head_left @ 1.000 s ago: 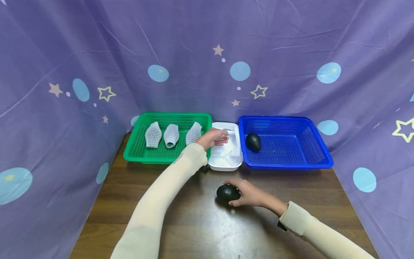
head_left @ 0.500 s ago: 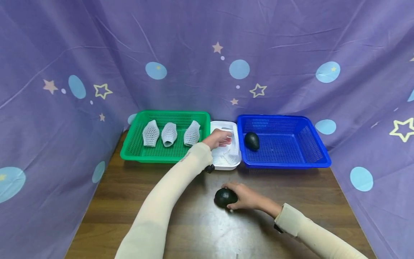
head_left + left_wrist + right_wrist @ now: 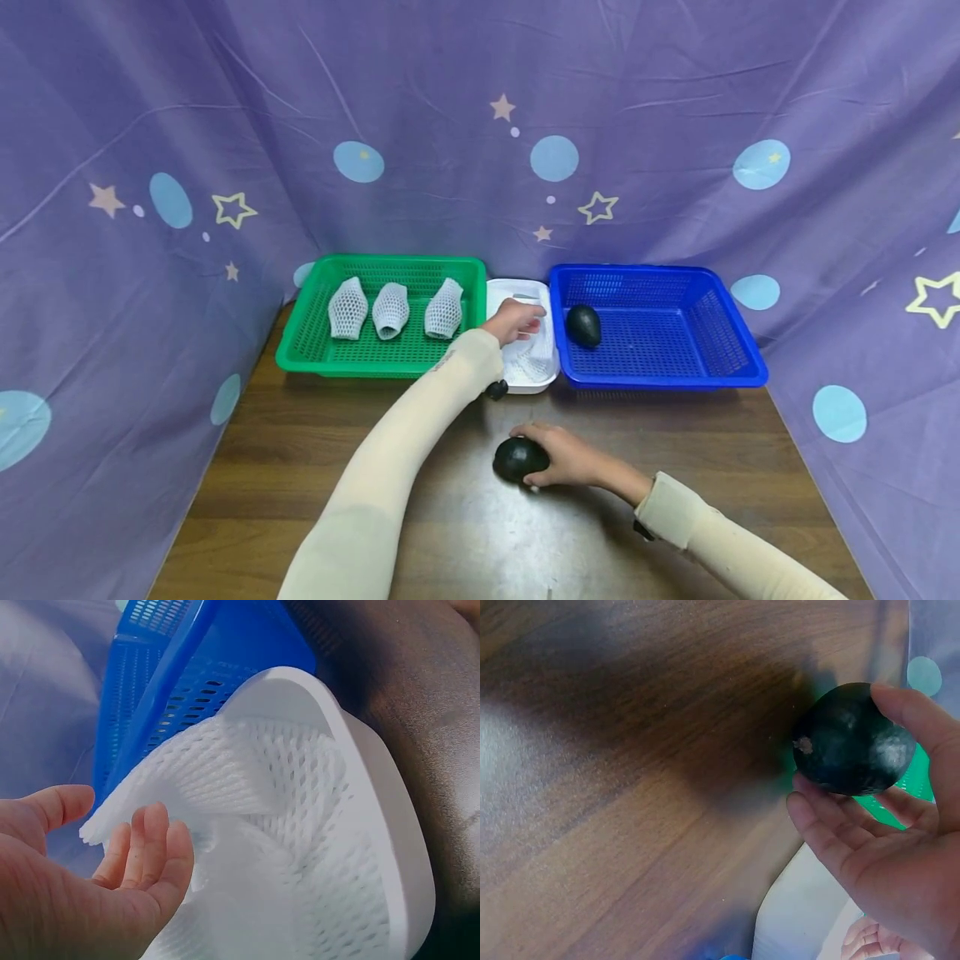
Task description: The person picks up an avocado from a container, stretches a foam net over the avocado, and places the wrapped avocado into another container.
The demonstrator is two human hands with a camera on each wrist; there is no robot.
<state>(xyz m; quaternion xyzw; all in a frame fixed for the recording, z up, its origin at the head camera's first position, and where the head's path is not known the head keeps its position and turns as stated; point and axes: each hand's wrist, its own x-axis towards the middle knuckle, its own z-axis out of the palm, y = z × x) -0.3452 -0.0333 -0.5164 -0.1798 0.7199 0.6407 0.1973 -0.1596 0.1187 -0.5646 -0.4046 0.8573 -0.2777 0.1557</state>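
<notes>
My right hand (image 3: pixel 573 458) holds a dark green avocado (image 3: pixel 520 461) just over the table, in front of the white tray. In the right wrist view, thumb and fingers wrap the avocado (image 3: pixel 855 742) from either side, its stem scar facing left. My left hand (image 3: pixel 516 321) reaches over the white tray (image 3: pixel 553 371), its fingers loosely bent and thumb apart. The left wrist view shows white foam net sleeves (image 3: pixel 217 772) lying in the tray beyond the fingertips (image 3: pixel 156 817), with nothing gripped. Whether the fingers touch the foam is hard to tell.
Left of the tray, a green basket (image 3: pixel 360 367) contains three netted pieces, such as the middle foam net (image 3: pixel 391 311). A blue basket (image 3: pixel 660 383) on the right has another avocado (image 3: pixel 583 326) inside. A purple curtain (image 3: pixel 450 200) stands behind the wooden table (image 3: pixel 315 467).
My left hand has moved right, farther across the white tray. The avocado in my right hand has come slightly nearer and to the left. The head view has shifted a little.
</notes>
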